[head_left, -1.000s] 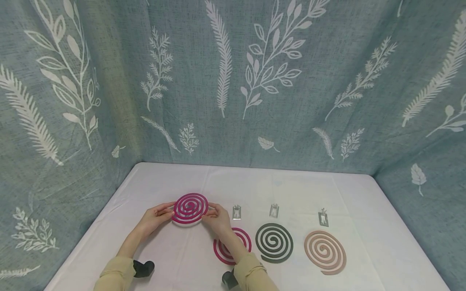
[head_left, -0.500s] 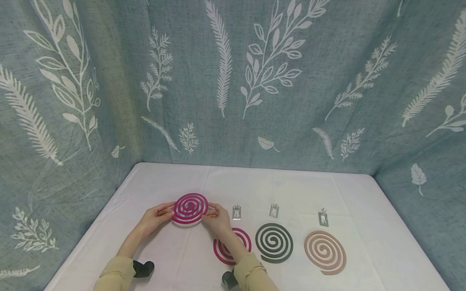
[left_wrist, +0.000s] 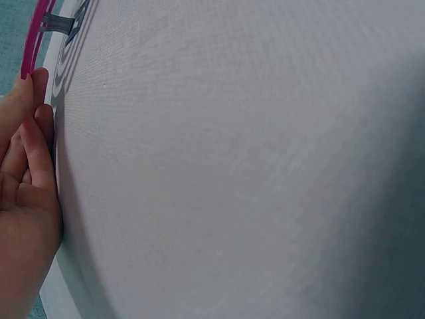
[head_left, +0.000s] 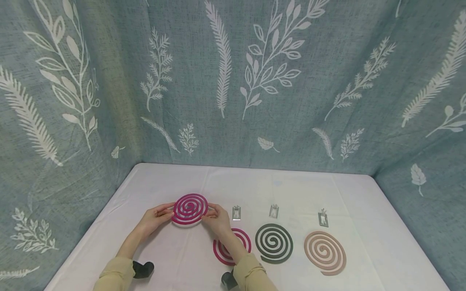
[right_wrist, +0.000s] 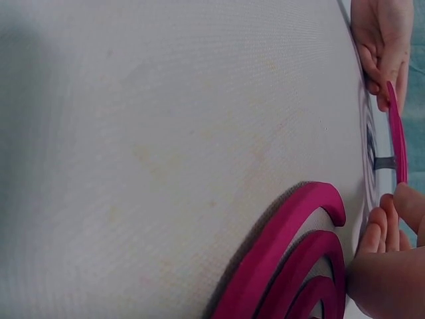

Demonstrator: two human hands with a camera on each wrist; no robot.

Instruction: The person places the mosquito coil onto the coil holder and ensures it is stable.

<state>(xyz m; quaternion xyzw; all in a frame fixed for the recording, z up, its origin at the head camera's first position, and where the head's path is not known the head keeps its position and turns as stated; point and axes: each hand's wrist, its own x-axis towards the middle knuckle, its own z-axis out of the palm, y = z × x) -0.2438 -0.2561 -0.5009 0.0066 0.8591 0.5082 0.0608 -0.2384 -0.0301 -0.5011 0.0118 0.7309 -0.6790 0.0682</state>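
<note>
The fingers of the left hand (head_left: 152, 220) pinch the left edge of the pink coil (head_left: 190, 209). The fingers of the right hand (head_left: 217, 220) pinch its right edge. So the coil sits right between the two hands, and both hands are just as near to it. It is round and mostly flat, tipped a little toward the person. It stands on a small stand (right_wrist: 385, 163), a bit above the table (head_left: 276, 190). The stand shows only in the wrist views, under the middle of the coil.

Just beside the right wrist, another pink coil (head_left: 231, 245) lies flat on the table. A dark coil (head_left: 274, 243) and a tan coil (head_left: 325, 252) lie further right. Three little metal stands (head_left: 236, 212) are in a row behind them.
</note>
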